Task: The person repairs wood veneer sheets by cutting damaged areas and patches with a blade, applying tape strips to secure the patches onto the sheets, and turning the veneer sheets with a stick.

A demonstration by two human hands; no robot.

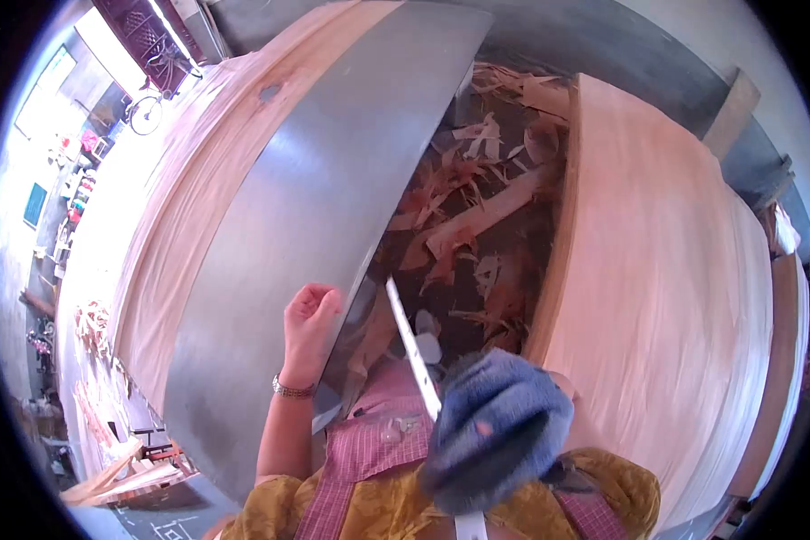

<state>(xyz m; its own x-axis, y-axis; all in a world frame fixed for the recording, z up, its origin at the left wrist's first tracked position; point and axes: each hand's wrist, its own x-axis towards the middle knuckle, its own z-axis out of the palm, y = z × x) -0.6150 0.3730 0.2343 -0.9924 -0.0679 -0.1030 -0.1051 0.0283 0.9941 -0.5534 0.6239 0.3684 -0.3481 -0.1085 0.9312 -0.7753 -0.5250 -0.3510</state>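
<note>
My left hand [311, 312] is raised over the edge of the smooth grey metal sheet [306, 171], its fingers curled with nothing visible in them and a metal watch band on the wrist. A bunched blue cloth [504, 418] is held up close to my body. Skin of my right hand [562, 385] shows at the cloth's right edge; the cloth hides its fingers. A thin white strip [412, 346] slants out past the cloth toward the upper left, and its lower end shows below the cloth.
Stacked pale veneer sheets [666, 270] stand to the right, with more pale sheets [189, 216] beyond the metal on the left. Torn wood scraps [477, 216] litter the dark gap between. A bicycle [146, 115] is at the far upper left. Boards lean by the right wall.
</note>
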